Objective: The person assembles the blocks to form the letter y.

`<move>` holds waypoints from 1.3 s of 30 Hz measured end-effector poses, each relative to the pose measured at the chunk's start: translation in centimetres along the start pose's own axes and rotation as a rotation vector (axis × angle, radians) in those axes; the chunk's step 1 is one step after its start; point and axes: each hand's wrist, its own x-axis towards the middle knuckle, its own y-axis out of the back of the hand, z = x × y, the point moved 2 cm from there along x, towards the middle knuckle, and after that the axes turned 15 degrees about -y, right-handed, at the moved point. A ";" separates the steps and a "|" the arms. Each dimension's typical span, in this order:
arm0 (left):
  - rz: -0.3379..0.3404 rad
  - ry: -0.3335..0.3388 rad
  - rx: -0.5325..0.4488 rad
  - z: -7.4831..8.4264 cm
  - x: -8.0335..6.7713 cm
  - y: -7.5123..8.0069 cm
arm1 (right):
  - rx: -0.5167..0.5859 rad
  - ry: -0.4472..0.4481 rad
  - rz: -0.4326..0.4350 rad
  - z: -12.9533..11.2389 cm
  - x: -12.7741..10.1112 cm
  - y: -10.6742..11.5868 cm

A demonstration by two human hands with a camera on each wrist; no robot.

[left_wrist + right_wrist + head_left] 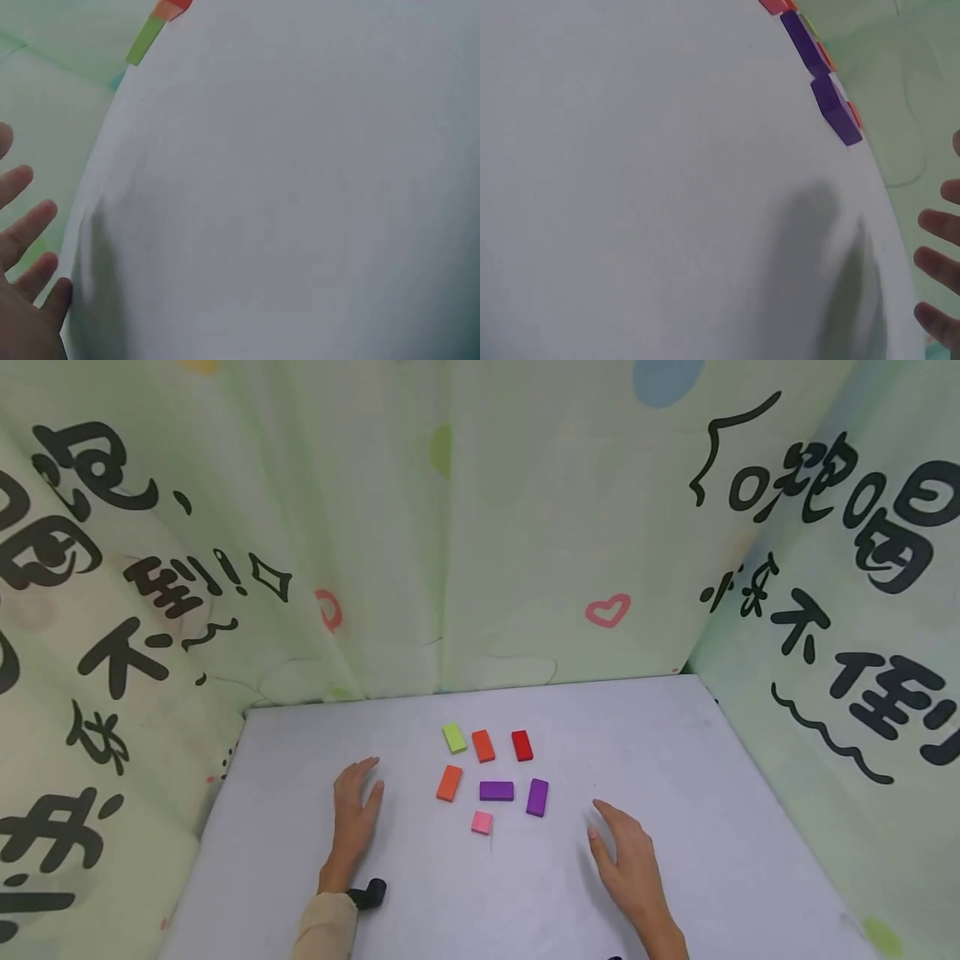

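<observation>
Left hand [355,810] flat over white table [712,793], fingers straight and spread, grasping nothing; nearest block: lower orange block [449,782], apart from fingertips. Right hand [628,860] likewise released, fingers extended, holding nothing; nearest block: upright purple block [537,797], apart.

7 blocks clustered between hands: green block [453,737], upper orange block [483,745], red block [522,745] in back row; flat purple block [497,790] mid; pink block [482,822] nearest person. Printed curtain [450,527] surrounds table.

blocks [495,772]: on the table [675,760], centre
left hand [356,810]: left of blocks
right hand [630,860]: right, nearer
curtain [480,527]: far side
</observation>
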 end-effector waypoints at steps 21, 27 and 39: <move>-0.041 0.113 -0.083 0.4 2.9 -3.6 | 0.054 0.081 0.018 -4.0 -0.5 -4.5; -0.087 0.114 -0.041 0.4 3.6 -4.6 | 0.041 0.113 0.010 -5.0 -0.5 -5.5; -0.159 0.019 0.048 0.2 5.4 -6.2 | 0.010 0.207 -0.018 -7.7 -0.1 -7.6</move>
